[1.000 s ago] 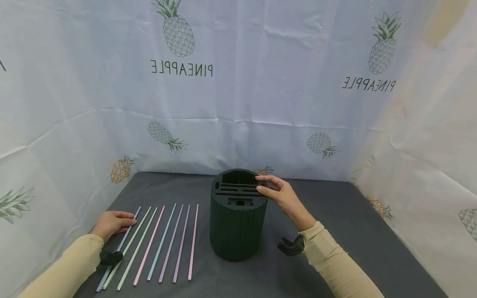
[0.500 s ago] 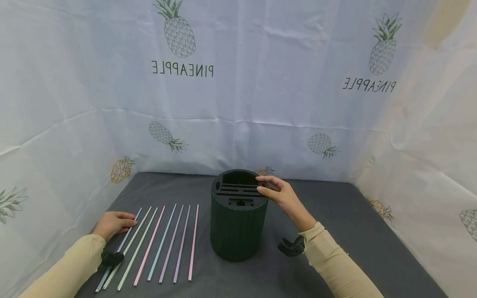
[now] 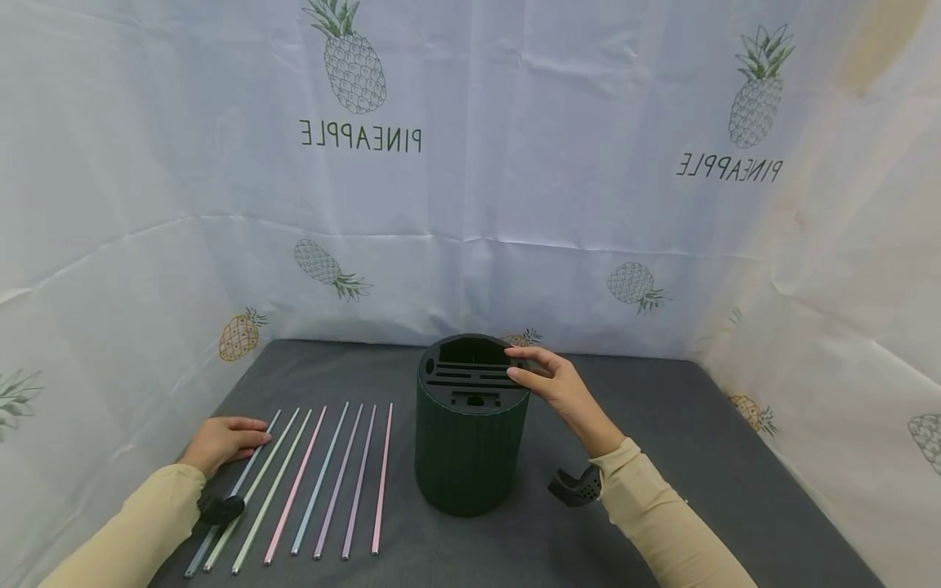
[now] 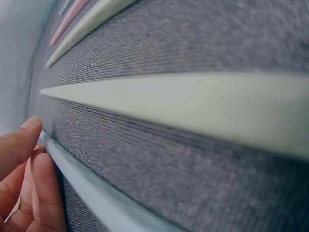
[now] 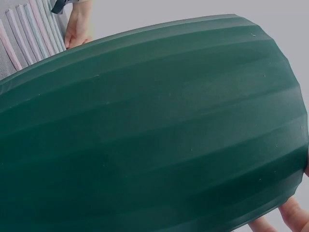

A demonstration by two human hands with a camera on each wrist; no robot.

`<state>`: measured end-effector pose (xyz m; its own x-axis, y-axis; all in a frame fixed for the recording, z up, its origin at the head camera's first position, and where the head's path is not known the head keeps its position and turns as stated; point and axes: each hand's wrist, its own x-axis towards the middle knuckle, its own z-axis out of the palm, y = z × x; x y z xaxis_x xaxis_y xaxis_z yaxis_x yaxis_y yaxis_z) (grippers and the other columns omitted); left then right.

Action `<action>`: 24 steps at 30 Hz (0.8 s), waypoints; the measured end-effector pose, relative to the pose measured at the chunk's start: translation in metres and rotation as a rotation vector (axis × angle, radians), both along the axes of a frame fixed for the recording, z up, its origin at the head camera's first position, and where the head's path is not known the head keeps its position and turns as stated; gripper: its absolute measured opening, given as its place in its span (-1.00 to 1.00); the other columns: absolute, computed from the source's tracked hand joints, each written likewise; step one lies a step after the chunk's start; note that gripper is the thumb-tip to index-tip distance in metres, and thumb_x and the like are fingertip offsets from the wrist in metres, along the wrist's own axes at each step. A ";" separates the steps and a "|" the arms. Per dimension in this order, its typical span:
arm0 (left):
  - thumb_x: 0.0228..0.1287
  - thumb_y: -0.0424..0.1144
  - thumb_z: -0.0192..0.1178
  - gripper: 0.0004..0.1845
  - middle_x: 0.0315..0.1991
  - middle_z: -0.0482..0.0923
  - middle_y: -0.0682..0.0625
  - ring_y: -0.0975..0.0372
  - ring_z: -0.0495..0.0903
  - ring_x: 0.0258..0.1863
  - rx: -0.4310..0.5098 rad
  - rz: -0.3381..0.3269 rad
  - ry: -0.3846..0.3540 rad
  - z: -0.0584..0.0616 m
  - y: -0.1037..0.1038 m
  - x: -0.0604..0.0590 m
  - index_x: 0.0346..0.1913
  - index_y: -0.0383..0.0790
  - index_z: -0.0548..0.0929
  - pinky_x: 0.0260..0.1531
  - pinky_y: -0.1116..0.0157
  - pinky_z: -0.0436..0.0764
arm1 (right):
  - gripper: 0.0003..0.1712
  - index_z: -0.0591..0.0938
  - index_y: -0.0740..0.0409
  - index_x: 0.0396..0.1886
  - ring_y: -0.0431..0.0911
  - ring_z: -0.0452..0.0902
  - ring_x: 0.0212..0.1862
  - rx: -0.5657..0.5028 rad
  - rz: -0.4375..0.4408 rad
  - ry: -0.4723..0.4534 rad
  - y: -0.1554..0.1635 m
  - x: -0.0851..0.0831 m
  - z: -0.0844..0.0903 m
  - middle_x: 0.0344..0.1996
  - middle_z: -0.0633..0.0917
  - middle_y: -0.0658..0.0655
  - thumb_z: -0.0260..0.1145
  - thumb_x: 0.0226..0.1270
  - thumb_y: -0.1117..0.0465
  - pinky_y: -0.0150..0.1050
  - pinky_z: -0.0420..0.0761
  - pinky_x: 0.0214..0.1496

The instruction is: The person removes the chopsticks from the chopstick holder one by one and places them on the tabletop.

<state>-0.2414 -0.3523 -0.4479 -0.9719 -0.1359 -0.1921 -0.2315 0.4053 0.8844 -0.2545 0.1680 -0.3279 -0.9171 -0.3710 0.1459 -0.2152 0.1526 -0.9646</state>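
A person's right hand [image 3: 560, 388] rests on the rim of a dark green ribbed holder [image 3: 469, 457] standing upright near the middle of the grey counter [image 3: 698, 457], its fingers [image 3: 525, 377] curled lightly over the slotted top and thumb toward the wall, steadying rather than lifting; the left hand [image 3: 220, 439] lies flat at the far end of a row of thin pastel sticks [image 3: 323, 482], its fingers [image 4: 36, 193] straight and close together, tips touching the leftmost pale blue stick [image 3: 234, 490]; by the look of it the step in hand is the first pick, the holder braced and one stick singled out, none yet raised; the next move would call for a pinch on that narrow stick, which lies flush on the cloth and may roll or slide before it lifts, then a tilt upright to find an opening in the holder's top. The sticks lie side by side, just apart, left of the holder, running away from the person: blue, pale green, pink and lilac; the holder's top shows several long slots, a wide rear compartment and a small round hole. A pineapple-print sheet [image 3: 470, 204] hangs behind.
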 end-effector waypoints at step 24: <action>0.38 -0.10 0.17 -0.77 -0.24 0.64 0.31 0.45 0.64 -0.22 0.315 -0.171 0.191 0.122 0.052 -0.011 0.02 -0.04 0.59 -0.16 0.43 0.68 | -0.44 0.40 -0.01 0.36 0.02 0.20 0.45 -0.005 -0.037 0.111 0.017 -0.001 0.013 0.42 0.30 -0.01 0.16 0.45 -0.08 0.03 0.27 0.46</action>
